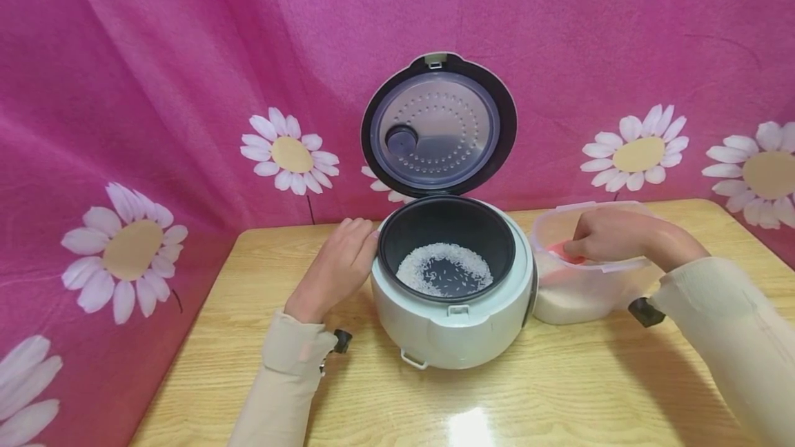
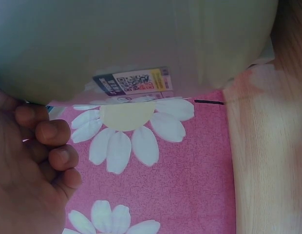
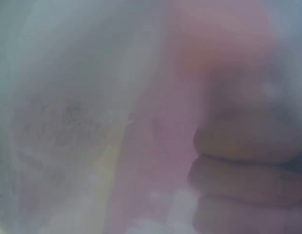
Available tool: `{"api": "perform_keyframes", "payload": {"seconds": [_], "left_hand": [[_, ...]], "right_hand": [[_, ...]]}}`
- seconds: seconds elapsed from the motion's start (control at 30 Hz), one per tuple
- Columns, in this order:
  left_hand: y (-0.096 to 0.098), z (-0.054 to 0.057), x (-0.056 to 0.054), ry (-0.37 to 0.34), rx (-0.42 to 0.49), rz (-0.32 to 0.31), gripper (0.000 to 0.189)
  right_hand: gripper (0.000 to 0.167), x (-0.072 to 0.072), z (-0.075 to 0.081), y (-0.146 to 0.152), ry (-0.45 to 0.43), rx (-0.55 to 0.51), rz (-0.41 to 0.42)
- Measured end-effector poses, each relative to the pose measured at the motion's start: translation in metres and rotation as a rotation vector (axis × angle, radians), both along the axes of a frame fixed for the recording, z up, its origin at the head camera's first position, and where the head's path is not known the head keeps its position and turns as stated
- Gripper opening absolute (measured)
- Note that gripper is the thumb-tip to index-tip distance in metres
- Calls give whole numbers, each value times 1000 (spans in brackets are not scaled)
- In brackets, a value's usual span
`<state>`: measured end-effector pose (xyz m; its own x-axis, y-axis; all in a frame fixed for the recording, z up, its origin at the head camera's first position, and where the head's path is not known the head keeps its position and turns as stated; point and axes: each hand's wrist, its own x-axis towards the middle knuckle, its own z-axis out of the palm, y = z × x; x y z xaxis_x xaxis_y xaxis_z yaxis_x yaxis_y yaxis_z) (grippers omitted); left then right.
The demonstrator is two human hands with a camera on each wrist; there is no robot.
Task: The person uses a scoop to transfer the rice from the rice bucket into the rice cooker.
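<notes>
A white rice cooker (image 1: 450, 336) stands with its lid (image 1: 439, 123) raised. White rice (image 1: 415, 272) lies in a ring in its dark inner pot (image 1: 404, 230). My left hand (image 1: 338, 264) rests against the cooker's left side near the rim; in the left wrist view its fingers (image 2: 56, 131) are loosely curled beside the wall. Reaching into a clear plastic container (image 1: 621, 292) on the right, my right hand (image 1: 611, 234) grips a red scoop (image 1: 559, 251), mostly hidden by the hand and the container. The right wrist view is blurred, with curled fingers (image 3: 243, 180) showing.
Rice (image 1: 562, 305) fills the lower part of the plastic container, which stands close to the cooker's right side. Both are on a wooden table (image 1: 534, 392). A pink cloth (image 1: 298, 33) with white flowers hangs behind and to the left.
</notes>
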<state>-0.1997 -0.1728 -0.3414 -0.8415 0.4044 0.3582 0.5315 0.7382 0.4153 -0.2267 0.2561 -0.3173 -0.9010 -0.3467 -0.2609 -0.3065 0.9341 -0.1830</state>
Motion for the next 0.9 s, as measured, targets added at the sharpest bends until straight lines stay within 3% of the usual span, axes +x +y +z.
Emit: {"api": "perform_keyframes", "payload": {"seconds": [0.67,0.9], "left_hand": [[0,-3,-1,-4,5,2,26],[0,-2,0,-7,-5,12,28]], "right_hand": [[36,4,6,3,-6,-46,32],[25,11,14,6,14,-63,30]]}}
